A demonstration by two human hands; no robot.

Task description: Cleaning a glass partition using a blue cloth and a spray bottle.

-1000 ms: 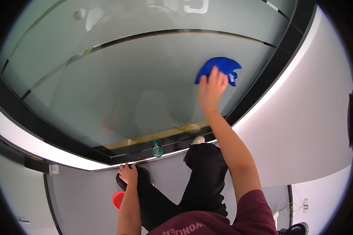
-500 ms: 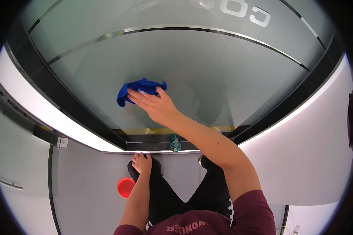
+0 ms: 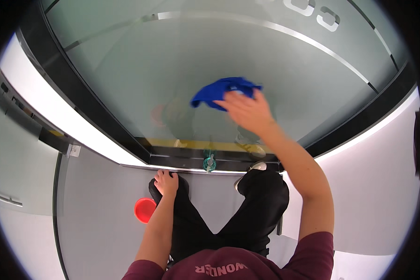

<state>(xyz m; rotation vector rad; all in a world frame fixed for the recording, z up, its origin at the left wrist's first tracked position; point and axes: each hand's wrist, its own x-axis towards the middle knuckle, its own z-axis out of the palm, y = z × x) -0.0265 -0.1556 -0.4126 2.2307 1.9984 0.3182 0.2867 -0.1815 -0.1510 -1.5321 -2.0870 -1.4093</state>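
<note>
A blue cloth (image 3: pixel 219 93) lies bunched against the grey glass panel (image 3: pixel 140 79). My right hand (image 3: pixel 249 109) presses it to the glass, its fingers closed on the lower right edge and partly blurred by motion. My left hand (image 3: pixel 166 182) rests on my left knee, holding nothing, its fingers apart and draped over the black trousers. Between my knees and the panel, a teal see-through bottle (image 3: pixel 210 164) stands at the foot of the glass.
On the floor beside my left leg sits a red bucket (image 3: pixel 144 210). A black frame (image 3: pixel 98 116) borders the glass on the sides and bottom, with lit white strips outside it. White cabinet-like panels stand at left (image 3: pixel 23 172) and right (image 3: pixel 368 186).
My right hand has slid the blue cloth to the right and a little upward across the glass. My right knee has swung outward to the right. My left hand stays on the knee.
</note>
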